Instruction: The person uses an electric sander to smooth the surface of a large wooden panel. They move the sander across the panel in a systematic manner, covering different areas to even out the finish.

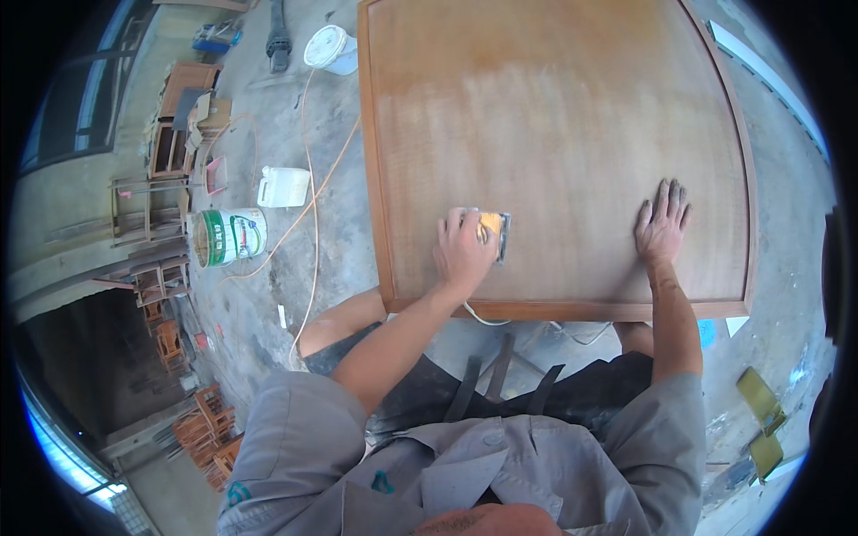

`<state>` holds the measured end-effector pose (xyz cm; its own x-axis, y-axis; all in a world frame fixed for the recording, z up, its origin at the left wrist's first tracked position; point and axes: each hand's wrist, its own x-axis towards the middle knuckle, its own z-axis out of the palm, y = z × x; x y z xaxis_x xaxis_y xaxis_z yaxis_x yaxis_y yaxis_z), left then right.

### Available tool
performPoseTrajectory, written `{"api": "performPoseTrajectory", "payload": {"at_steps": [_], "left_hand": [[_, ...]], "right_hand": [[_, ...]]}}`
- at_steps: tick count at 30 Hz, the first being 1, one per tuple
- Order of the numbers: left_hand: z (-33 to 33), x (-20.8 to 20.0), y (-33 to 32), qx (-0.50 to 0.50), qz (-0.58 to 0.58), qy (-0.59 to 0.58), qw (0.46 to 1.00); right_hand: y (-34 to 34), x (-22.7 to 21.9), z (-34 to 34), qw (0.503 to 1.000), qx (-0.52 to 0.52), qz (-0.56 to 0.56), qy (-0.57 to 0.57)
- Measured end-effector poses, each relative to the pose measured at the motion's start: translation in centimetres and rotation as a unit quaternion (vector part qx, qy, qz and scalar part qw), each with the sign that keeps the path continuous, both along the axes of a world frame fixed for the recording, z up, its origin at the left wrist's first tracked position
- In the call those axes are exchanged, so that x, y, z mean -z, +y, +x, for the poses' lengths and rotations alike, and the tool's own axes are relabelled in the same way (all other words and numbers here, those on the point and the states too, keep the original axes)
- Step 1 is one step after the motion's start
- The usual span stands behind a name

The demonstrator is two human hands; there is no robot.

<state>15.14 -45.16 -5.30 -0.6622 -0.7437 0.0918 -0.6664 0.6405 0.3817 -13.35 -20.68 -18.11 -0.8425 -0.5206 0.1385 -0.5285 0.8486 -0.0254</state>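
A large brown wooden panel (554,161) with a raised frame lies flat in front of me, its far part darker and its nearer part paler. My left hand (465,250) is wrapped over a small yellow sander (489,226) with a square dark base, which rests on the panel left of its middle. The palm hides much of the tool. Over on the right, my right hand (661,228) lies flat on the wood with its fingers stretched out and dusty, holding nothing.
Orange hoses or cords (313,205) cross the concrete floor at left, by a white jug (285,187), a green-and-white bucket (232,237) and a lidded white bucket (330,48). Wooden furniture pieces (206,429) line the left wall. A pale cord (483,315) hangs below the panel's near edge.
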Motion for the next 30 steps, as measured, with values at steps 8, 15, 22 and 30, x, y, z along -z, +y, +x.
{"api": "performPoseTrajectory", "payload": {"at_steps": [8,15,22,30], "left_hand": [[-9.5,1.6,-10.3,-0.003,-0.006,-0.024,1.0],[-16.3,0.3,-17.0,-0.009,-0.003,-0.04,0.999],[-12.1,1.2,-14.5,0.034,-0.046,-0.061,0.996],[-3.7,1.1,-7.2,0.009,-0.008,-0.048,0.999]], "right_hand": [[0.1,-0.2,0.1,1.0,-0.008,-0.022,-0.004],[-0.1,-0.9,0.4,0.999,-0.017,-0.036,-0.018],[-0.2,-0.4,0.3,1.0,-0.006,-0.021,-0.013],[-0.3,-0.7,0.3,0.999,0.001,-0.016,-0.027]]}}
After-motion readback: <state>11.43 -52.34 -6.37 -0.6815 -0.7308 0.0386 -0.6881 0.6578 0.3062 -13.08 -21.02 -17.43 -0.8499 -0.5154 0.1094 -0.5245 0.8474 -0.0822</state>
